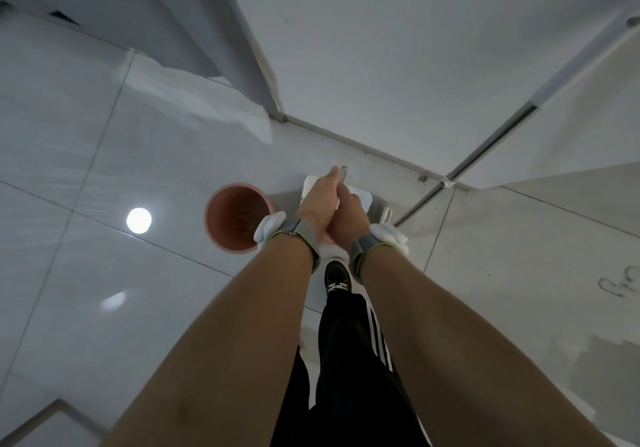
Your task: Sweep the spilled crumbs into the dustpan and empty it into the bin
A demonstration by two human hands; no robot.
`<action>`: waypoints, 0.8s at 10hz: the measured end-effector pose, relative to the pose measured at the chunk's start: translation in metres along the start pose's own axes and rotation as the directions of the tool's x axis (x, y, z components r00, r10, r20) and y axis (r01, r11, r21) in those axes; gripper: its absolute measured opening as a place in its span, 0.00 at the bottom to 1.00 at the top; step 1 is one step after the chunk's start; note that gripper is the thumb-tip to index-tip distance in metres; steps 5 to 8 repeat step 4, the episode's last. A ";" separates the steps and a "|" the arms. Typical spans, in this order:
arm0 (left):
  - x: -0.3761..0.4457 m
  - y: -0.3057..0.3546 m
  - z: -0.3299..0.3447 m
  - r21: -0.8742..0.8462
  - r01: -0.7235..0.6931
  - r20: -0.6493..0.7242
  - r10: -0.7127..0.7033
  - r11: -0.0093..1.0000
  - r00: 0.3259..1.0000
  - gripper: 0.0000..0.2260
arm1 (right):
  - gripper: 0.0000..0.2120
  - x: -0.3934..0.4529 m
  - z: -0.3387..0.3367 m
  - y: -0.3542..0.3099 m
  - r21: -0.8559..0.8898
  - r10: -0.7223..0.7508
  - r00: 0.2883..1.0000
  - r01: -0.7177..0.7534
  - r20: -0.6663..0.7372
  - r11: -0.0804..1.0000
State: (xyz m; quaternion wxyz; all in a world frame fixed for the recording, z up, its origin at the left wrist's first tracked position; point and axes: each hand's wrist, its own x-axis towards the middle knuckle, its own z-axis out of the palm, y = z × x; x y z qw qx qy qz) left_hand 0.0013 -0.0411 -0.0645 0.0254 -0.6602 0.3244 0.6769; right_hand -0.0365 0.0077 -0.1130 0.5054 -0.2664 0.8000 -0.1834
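Observation:
A pink round bin [239, 216] stands on the tiled floor with brown crumbs [248, 222] at its bottom. Just right of it, against the wall corner, a white dustpan [364, 200] shows from under my hands. My left hand [320, 200] is closed around a grey handle [343, 172] whose tip sticks out past the fingers. My right hand [350, 222] is a closed fist pressed against the left one; a pink handle end [328, 238] pokes out at its wrist side. Both hands hover over the dustpan, right of the bin's rim.
White walls meet in a corner [282, 119] just beyond the dustpan. A thin metal pole [485, 148] leans from the floor up to the right. My black shoe [337, 277] and striped trouser leg stand directly below the hands. Glossy floor tiles stretch to the left.

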 end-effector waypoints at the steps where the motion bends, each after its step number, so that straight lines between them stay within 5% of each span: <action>1: -0.013 0.000 -0.021 0.051 -0.066 -0.047 0.069 0.997 0.997 0.25 | 0.23 -0.010 -0.003 0.003 -0.058 -0.016 1.000 0.014 -0.025 0.998; 2: -0.028 -0.008 -0.048 0.083 -0.104 -0.095 0.111 0.991 0.989 0.28 | 0.21 -0.029 0.003 -0.013 -0.125 -0.069 0.997 0.071 0.020 0.990; 4: -0.085 -0.048 -0.134 -0.059 -0.278 -0.285 0.250 0.959 0.925 0.15 | 0.13 -0.090 0.042 -0.067 -0.188 -0.194 0.980 0.200 0.049 0.962; 8: -0.085 -0.048 -0.134 -0.059 -0.278 -0.285 0.250 0.959 0.925 0.15 | 0.13 -0.090 0.042 -0.067 -0.188 -0.194 0.980 0.200 0.049 0.962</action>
